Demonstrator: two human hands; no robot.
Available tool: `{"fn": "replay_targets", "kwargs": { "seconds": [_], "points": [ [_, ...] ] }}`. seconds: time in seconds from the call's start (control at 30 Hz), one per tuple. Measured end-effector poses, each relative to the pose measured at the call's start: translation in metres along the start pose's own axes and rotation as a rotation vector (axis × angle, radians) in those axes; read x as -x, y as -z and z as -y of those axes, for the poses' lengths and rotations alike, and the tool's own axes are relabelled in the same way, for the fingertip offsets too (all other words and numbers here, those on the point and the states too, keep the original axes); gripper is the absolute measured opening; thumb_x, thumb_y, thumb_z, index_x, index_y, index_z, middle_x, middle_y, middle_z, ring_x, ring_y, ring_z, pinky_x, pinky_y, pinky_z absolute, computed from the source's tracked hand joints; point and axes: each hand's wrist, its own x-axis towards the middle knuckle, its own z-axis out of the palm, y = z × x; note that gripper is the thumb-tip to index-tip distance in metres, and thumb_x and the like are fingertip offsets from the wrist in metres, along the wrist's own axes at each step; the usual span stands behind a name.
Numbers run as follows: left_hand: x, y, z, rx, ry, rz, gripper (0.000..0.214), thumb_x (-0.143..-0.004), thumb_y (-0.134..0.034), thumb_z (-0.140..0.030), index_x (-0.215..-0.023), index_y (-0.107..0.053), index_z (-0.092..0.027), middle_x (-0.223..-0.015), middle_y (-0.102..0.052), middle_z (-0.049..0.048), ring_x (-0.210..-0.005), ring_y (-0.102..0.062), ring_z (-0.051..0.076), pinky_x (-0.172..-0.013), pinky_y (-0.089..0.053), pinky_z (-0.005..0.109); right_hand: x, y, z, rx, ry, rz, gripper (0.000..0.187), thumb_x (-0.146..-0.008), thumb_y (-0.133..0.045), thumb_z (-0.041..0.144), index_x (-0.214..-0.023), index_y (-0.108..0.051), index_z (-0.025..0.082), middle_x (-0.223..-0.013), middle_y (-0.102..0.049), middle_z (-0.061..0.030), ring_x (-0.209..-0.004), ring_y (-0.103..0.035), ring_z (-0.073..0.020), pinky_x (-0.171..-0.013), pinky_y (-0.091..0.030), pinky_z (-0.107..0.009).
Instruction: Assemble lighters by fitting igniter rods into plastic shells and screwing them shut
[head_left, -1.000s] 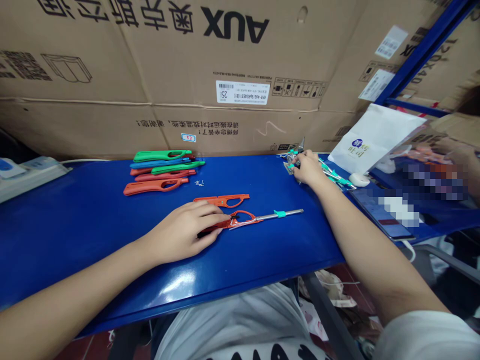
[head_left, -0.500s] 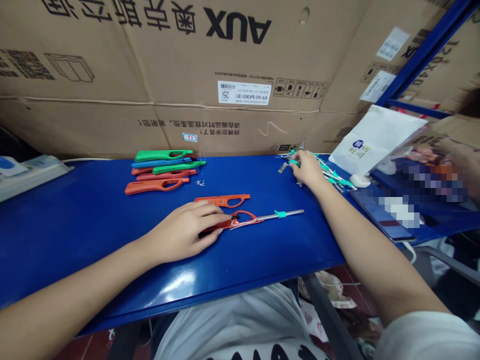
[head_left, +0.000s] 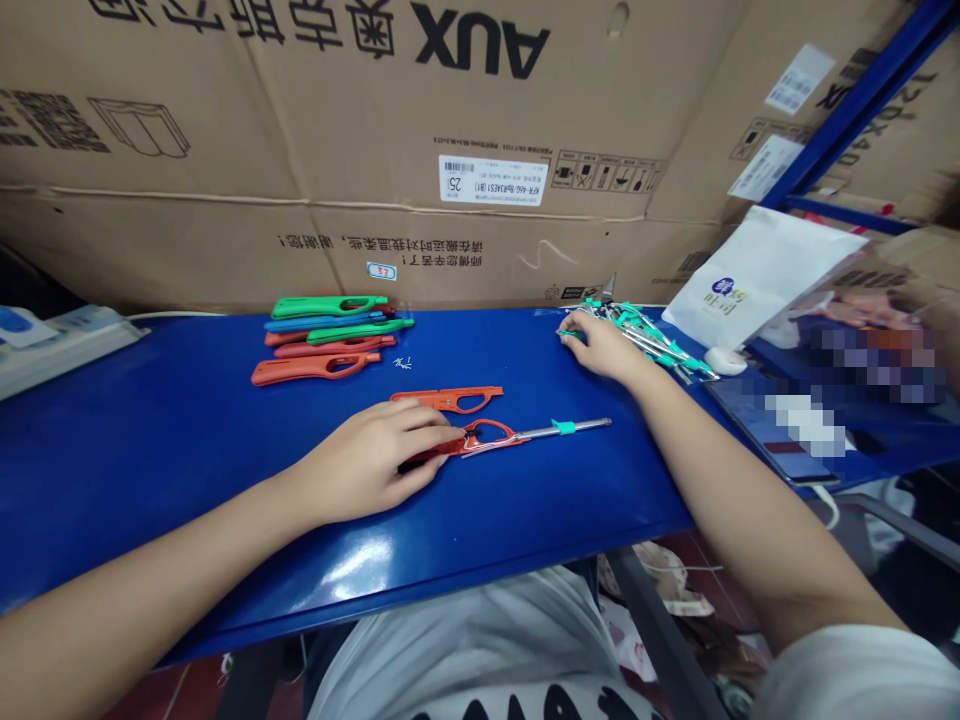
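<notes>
My left hand [head_left: 375,455] lies on the blue table [head_left: 150,450], fingers curled over the handle end of an orange lighter half [head_left: 487,437] with a metal rod and a teal collar sticking out to the right. A second orange shell [head_left: 448,399] rests just behind it. My right hand [head_left: 600,343] reaches to the far right, fingers closed on a small part at the edge of a pile of metal rods with teal fittings [head_left: 645,335]; what it pinches is too small to name.
A stack of green, blue and orange shells [head_left: 330,338] sits at the back left, tiny screws [head_left: 402,363] beside it. Big cardboard boxes [head_left: 450,150] wall the back. A white bag [head_left: 750,270] and a white mouse-like object [head_left: 726,360] lie right; a white device [head_left: 60,340] sits left.
My right hand slid left and slightly toward me, away from the middle of the rod pile to its near-left edge. My left hand stayed on the orange piece.
</notes>
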Motion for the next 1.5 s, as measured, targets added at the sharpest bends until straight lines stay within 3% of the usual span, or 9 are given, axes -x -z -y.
{"fn": "replay_targets", "kwargs": {
  "seconds": [0.13, 0.27, 0.4, 0.57, 0.7, 0.8, 0.97, 1.17, 1.5],
  "points": [
    [0.0, 0.0, -0.001, -0.003, 0.001, 0.004, 0.032, -0.099, -0.051, -0.025, -0.126, -0.069, -0.026, -0.123, -0.071, 0.0057, -0.112, -0.066, 0.024, -0.098, -0.052, 0.038, 0.001, 0.011, 0.005, 0.049, -0.018, -0.005, 0.014, -0.088, -0.054, 0.019, -0.099, -0.064, 0.019, -0.099, -0.075, -0.0115, -0.094, -0.067, -0.0285, -0.088, -0.049, -0.04],
    [0.0, 0.001, -0.001, 0.008, 0.008, 0.008, 0.033, -0.099, -0.052, -0.025, -0.127, -0.068, -0.027, -0.121, -0.071, 0.0048, -0.111, -0.066, 0.024, -0.097, -0.052, 0.037, 0.007, 0.014, 0.03, 0.009, 0.091, 0.026, 0.012, -0.087, -0.063, 0.026, -0.098, -0.065, 0.02, -0.101, -0.074, -0.0084, -0.09, -0.066, -0.0244, -0.084, -0.049, -0.035],
    [0.0, 0.001, -0.001, 0.013, 0.034, 0.027, 0.034, -0.095, -0.053, -0.024, -0.127, -0.067, -0.026, -0.12, -0.07, 0.0052, -0.11, -0.065, 0.024, -0.096, -0.052, 0.037, 0.022, 0.0, 0.072, -0.095, 0.242, 0.151, 0.023, -0.086, -0.074, 0.034, -0.101, -0.066, 0.019, -0.082, -0.069, -0.0029, -0.071, -0.061, -0.0178, -0.068, -0.044, -0.029],
    [0.0, 0.003, -0.002, -0.015, 0.068, 0.051, 0.044, -0.085, -0.058, -0.021, -0.128, -0.065, -0.023, -0.123, -0.069, 0.0071, -0.114, -0.063, 0.028, -0.101, -0.05, 0.042, 0.039, -0.023, 0.104, -0.184, 0.405, 0.248, 0.025, -0.09, -0.073, 0.039, -0.106, -0.066, 0.021, -0.098, -0.069, -0.0052, -0.09, -0.062, -0.02, -0.078, -0.046, -0.031],
    [0.001, 0.005, -0.003, -0.012, 0.074, 0.044, 0.052, -0.083, -0.061, -0.022, -0.134, -0.061, -0.022, -0.124, -0.067, 0.0078, -0.111, -0.064, 0.027, -0.096, -0.051, 0.04, 0.041, -0.025, 0.101, -0.198, 0.482, 0.279, 0.031, -0.088, -0.074, 0.039, -0.112, -0.063, 0.022, -0.11, -0.066, -0.0076, -0.105, -0.06, -0.0234, -0.089, -0.047, -0.036],
    [0.001, 0.005, -0.003, -0.007, 0.078, 0.033, 0.042, -0.091, -0.06, -0.029, -0.132, -0.062, -0.023, -0.124, -0.067, 0.0078, -0.11, -0.064, 0.026, -0.094, -0.05, 0.039, 0.04, -0.017, 0.096, -0.156, 0.443, 0.303, 0.026, -0.087, -0.073, 0.039, -0.102, -0.062, 0.021, -0.104, -0.064, -0.0066, -0.094, -0.06, -0.0213, -0.08, -0.047, -0.033],
    [0.0, 0.0, 0.0, 0.003, 0.098, 0.028, 0.03, -0.101, -0.051, -0.033, -0.127, -0.064, -0.023, -0.12, -0.07, 0.0069, -0.11, -0.065, 0.025, -0.095, -0.049, 0.039, 0.042, -0.006, 0.099, -0.102, 0.46, 0.41, 0.015, -0.097, -0.058, 0.03, -0.089, -0.063, 0.019, -0.091, -0.063, -0.0045, -0.075, -0.055, -0.0156, -0.068, -0.04, -0.029],
    [0.0, -0.001, -0.003, 0.029, 0.106, 0.023, 0.025, -0.101, -0.054, -0.031, -0.121, -0.066, -0.022, -0.115, -0.071, 0.007, -0.107, -0.065, 0.025, -0.094, -0.05, 0.04, 0.05, 0.0, 0.111, -0.322, 0.563, 0.509, 0.012, -0.096, -0.061, 0.027, -0.087, -0.064, 0.019, -0.088, -0.064, -0.0032, -0.076, -0.057, -0.0147, -0.069, -0.043, -0.027],
    [0.0, 0.0, -0.016, 0.106, 0.187, 0.021, 0.021, -0.098, -0.058, -0.027, -0.115, -0.069, -0.021, -0.105, -0.071, 0.0072, -0.099, -0.068, 0.024, -0.09, -0.054, 0.037, 0.054, 0.0, 0.115, -0.261, 0.61, 0.544, 0.009, -0.091, -0.06, 0.014, -0.085, -0.064, 0.019, -0.088, -0.066, -0.0025, -0.076, -0.057, -0.0147, -0.067, -0.04, -0.026]
  ]
}}
